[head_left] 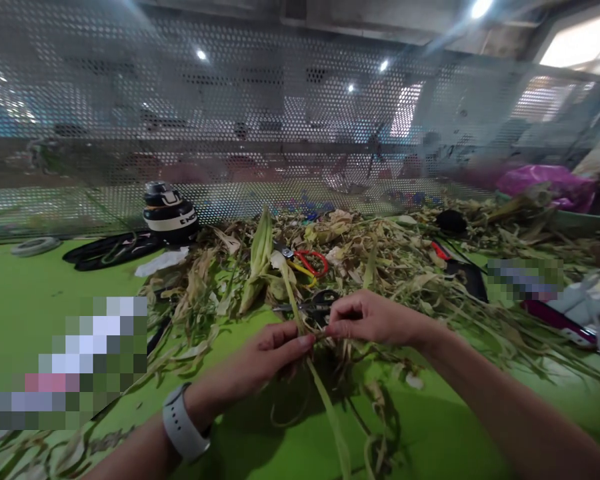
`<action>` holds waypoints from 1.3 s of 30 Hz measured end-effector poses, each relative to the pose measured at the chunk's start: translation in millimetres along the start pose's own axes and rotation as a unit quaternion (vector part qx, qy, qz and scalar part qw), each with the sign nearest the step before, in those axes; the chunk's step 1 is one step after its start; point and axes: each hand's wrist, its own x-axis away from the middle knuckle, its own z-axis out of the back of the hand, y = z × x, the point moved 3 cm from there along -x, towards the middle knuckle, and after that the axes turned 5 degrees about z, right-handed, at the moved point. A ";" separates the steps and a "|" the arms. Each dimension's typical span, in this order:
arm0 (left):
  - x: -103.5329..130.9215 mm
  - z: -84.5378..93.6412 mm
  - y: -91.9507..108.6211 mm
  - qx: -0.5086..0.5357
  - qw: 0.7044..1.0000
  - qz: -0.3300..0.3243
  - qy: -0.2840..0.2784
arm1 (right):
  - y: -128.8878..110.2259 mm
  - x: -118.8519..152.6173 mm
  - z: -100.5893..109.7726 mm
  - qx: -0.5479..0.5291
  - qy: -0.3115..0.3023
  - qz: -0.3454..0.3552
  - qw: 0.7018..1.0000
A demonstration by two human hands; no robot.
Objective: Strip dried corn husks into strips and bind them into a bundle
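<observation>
Near the middle of the table, my left hand (280,348), with a white watch band on the wrist, pinches a long pale-green corn husk strip (327,403). The strip runs up past my fingers and hangs down toward me. My right hand (363,321) is closed just beside it, thumb and finger pressed on a thin twisted piece by the left fingertips. Behind the hands lie black-handled scissors (325,300), partly hidden. Farther back are scissors with red and yellow handles (313,263) and a whole pale-green corn husk (261,257).
Loose dried husks (410,257) spread across the green table (25,287). A black-and-white bottle (170,217) stands at the back left by a black strap (110,250). A perforated metal screen (260,133) closes the far side. At right are a dark phone-like slab (467,280) and a pink bag (550,187).
</observation>
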 end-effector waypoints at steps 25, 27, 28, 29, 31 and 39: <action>-3.4 -5.8 -0.7 0.327 0.930 -0.076 0.146 | -4.0 -9.1 -56.8 0.206 0.160 0.043 0.964; -2.2 -6.5 -0.6 0.321 0.930 -0.075 0.162 | 3.2 -12.4 -63.6 0.187 0.140 0.033 0.972; -2.3 -5.2 -1.0 0.315 0.929 -0.078 0.175 | 5.1 -12.7 -65.1 0.184 0.135 0.029 0.973; -3.0 -2.7 -1.8 0.306 0.929 -0.080 0.191 | 5.8 -12.4 -65.6 0.190 0.133 0.026 0.972; -5.1 4.8 -4.2 0.272 0.930 -0.082 0.232 | 3.8 -10.4 -64.0 0.231 0.139 0.034 0.962; -8.2 22.8 -8.9 0.114 0.948 -0.087 0.284 | -16.0 -1.7 -42.1 0.403 0.261 0.139 0.866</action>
